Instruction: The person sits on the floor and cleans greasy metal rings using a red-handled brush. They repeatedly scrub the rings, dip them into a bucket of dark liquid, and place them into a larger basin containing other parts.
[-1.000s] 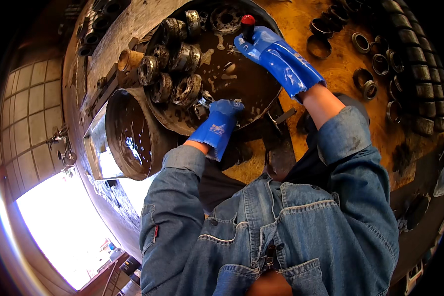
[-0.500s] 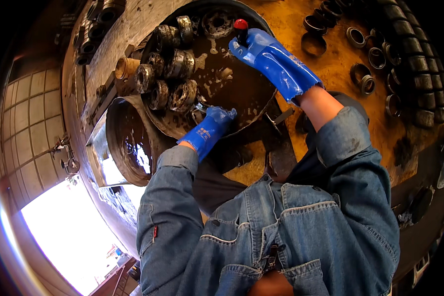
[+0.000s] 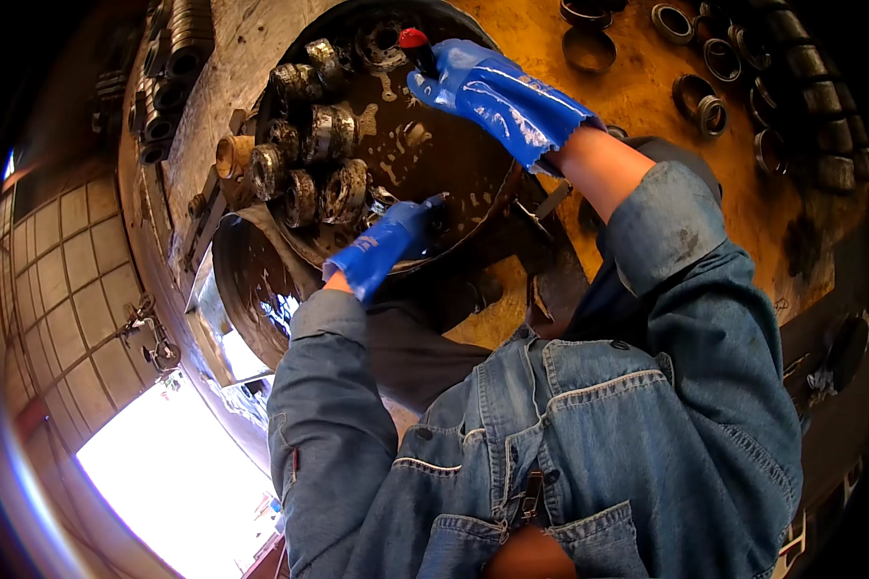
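My right hand (image 3: 497,95), in a blue rubber glove, is closed round a tool's red-and-black handle (image 3: 419,50) over the far side of a large round basin (image 3: 449,154). What the tool's working end looks like is hidden. At the basin's near side hovers my left hand (image 3: 396,232), gloved too, its fingers smeared by motion. Beside it lies a shiny metal part (image 3: 381,200). Greasy bearing-like metal rings (image 3: 330,133) are piled along the basin's left side. Another round part (image 3: 381,45) with holes lies at the far edge. Dark, wet residue covers the basin floor.
A second drum-like container (image 3: 246,265) stands at the basin's near left. Loose metal rings (image 3: 713,116) are scattered on the brown surface at right, beside a row of dark cylindrical parts (image 3: 826,101). More stacked rings (image 3: 185,60) are at far left.
The view has shifted, so the basin sits further left in the picture. My left hand has moved slightly within the basin and its fingers are blurred. My right hand still grips the handle.
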### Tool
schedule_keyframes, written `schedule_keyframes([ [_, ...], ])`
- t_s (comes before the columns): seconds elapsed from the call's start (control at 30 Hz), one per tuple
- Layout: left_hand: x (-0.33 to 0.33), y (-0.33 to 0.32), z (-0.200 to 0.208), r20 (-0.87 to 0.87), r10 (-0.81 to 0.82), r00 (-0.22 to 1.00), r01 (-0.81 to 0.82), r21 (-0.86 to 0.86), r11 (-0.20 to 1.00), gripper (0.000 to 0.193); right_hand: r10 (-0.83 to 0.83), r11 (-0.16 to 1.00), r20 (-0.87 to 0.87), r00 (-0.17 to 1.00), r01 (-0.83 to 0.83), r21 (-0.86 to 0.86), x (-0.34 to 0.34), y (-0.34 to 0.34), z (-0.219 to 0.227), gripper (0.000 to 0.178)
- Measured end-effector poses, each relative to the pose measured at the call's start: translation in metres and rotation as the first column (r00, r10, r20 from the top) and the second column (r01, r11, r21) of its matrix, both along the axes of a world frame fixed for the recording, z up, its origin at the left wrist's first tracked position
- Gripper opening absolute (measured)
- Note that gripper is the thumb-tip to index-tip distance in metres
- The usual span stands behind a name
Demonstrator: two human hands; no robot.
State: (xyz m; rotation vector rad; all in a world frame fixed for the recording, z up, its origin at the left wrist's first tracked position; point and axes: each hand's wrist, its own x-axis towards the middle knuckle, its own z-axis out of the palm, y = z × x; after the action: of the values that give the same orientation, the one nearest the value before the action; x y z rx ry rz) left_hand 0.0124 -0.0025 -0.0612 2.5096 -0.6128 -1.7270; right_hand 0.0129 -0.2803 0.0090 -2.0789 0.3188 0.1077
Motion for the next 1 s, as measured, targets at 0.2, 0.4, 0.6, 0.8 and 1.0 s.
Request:
schedule_keyframes([
  [0.2, 0.003, 0.029, 0.049, -0.068, 0.169, 0.983, -0.181, -0.281, 0.942, 0.077, 0.012, 1.0, -0.031, 0.999, -0.013, -0.029, -0.001, 0.007, 0.012, 0.041],
  [0.4, 0.005, 0.02, 0.092, -0.192, 0.536, 0.822, -0.556, -0.472, 0.684, 0.075, 0.054, 0.995, -0.096, 0.994, -0.062, -0.075, -0.001, 0.013, -0.009, 0.04],
  [0.6, 0.025, 0.025, 0.025, -0.34, 0.753, 0.563, -0.684, -0.703, 0.195, 0.052, 0.076, 0.962, -0.356, 0.931, -0.162, -0.218, -0.01, 0.017, -0.003, 0.042],
  [0.8, 0.023, 0.025, -0.009, -0.351, 0.818, 0.456, -0.694, -0.716, 0.08, 0.049, 0.117, 0.928, -0.31, 0.944, -0.215, -0.303, -0.017, 0.021, -0.006, 0.042],
  [1.0, 0.004, 0.037, -0.009, -0.349, 0.829, 0.438, -0.715, -0.694, 0.085, 0.046, 0.059, 0.965, -0.019, 0.998, -0.052, 0.255, -0.03, 0.014, 0.012, 0.044],
])
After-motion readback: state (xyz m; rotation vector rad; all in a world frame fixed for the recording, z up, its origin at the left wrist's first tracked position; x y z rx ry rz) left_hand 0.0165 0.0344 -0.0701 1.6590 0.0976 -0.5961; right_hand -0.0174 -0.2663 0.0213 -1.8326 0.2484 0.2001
